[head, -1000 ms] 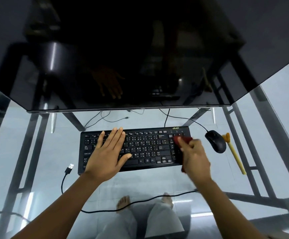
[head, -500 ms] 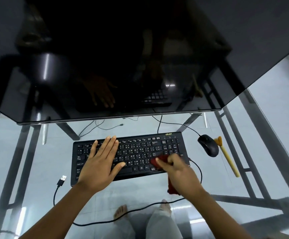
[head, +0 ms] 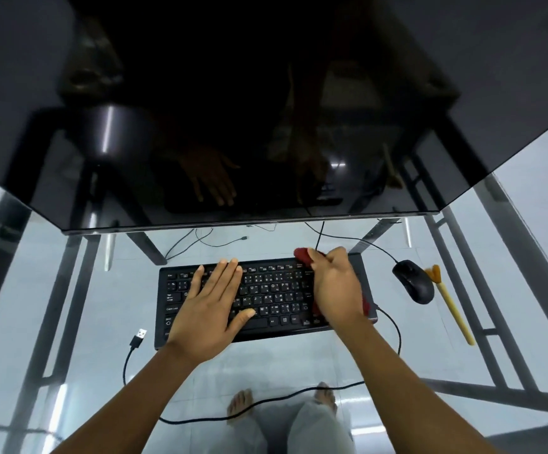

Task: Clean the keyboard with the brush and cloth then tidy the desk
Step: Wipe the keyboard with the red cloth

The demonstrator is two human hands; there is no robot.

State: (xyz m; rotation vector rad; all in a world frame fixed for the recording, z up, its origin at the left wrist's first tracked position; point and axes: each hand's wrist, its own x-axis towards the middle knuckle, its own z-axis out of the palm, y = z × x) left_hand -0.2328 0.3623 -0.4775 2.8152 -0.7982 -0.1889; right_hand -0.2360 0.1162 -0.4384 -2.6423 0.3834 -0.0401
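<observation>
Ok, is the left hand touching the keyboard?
Touching. The head view shows the left hand lying flat on the keyboard, palm and straight fingers covering its left keys.

Head camera looks steeply down onto desk [head: 79, 290].

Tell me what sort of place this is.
Most likely a computer workstation in a home or office: a large dark monitor stands over a black keyboard with a mouse beside it, all on a glass desk.
</observation>
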